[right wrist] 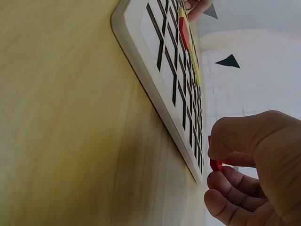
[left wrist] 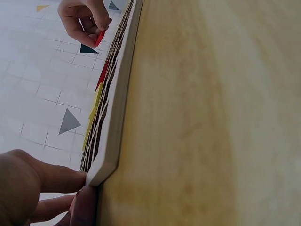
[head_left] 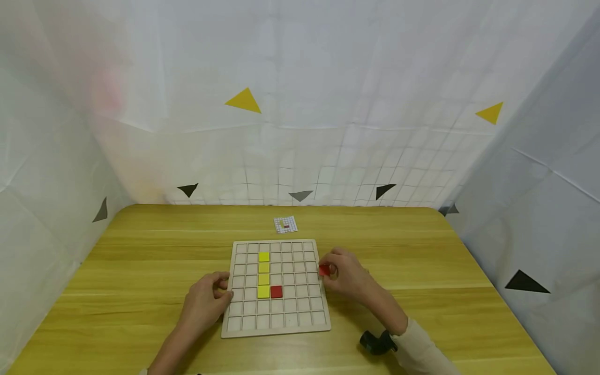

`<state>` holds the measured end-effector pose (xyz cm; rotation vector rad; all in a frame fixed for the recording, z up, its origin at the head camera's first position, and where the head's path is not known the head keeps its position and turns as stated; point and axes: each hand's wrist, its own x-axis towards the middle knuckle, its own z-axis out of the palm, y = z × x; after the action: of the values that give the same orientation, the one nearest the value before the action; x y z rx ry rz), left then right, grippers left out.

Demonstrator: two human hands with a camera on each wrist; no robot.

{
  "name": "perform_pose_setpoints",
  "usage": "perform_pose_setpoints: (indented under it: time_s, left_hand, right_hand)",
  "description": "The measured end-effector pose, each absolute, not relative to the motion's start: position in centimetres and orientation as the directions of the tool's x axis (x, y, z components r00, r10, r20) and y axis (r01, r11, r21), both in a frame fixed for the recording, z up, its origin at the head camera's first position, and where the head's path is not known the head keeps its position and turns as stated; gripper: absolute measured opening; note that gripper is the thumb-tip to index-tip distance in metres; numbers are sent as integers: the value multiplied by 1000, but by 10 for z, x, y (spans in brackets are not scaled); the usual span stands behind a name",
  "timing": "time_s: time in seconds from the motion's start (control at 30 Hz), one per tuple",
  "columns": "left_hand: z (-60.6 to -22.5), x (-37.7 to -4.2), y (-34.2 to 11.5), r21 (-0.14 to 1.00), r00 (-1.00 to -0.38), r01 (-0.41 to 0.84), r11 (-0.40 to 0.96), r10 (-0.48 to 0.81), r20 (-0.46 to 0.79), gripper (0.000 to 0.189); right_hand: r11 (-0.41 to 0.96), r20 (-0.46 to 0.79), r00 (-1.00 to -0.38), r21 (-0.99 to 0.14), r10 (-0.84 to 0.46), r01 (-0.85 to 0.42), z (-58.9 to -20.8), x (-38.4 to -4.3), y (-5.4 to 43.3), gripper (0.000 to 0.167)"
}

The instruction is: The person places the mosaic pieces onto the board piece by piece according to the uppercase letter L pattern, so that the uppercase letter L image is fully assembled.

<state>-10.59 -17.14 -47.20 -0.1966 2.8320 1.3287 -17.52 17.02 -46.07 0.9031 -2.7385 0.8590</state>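
A pale wooden grid board (head_left: 298,320) lies on the table. Four yellow square tiles (head_left: 264,267) form a column in its cells, and one red tile (head_left: 276,291) sits to the right of the lowest yellow one. My left hand (head_left: 204,303) holds the board's left edge; in the left wrist view its thumb (left wrist: 66,180) is at the rim with fingers just below. At the board's right edge, my right hand (head_left: 346,276) pinches a second red tile (head_left: 324,270) between thumb and fingers, above the board in the left wrist view.
Behind the board lies a small printed card (head_left: 285,224) with a grid and coloured squares. A black object (head_left: 375,343) is at the right wrist beside the sleeve. White sheeting (head_left: 300,156) with yellow, black and grey triangles surrounds the wooden table (head_left: 154,245).
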Motion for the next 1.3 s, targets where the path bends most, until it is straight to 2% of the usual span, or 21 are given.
perform_pose_setpoints:
  time_s: [0.23, 0.53, 0.83, 1.3]
  left_hand:
    - [-471, -106, -171, 761, -991, -126, 637, -115, -68, 46]
    - [-470, -106, -171, 756, -991, -125, 642, -117, -65, 45]
    - [-470, -106, -170, 753, -991, -127, 646, -120, -64, 45]
    - [-470, -105, -171, 756, -992, -121, 643, -113, -63, 45]
  right_hand:
    - [611, 325, -775, -482, -542, -629, -461, -175, 163, 19]
    - [616, 308, -777, -479, -549, -625, -461, -174, 154, 22]
    - [576, 327, -743, -478, -583, -663, -459, -171, 145, 20]
    - [585, 286, -751, -486, -595, -649, -459, -165, 134, 24]
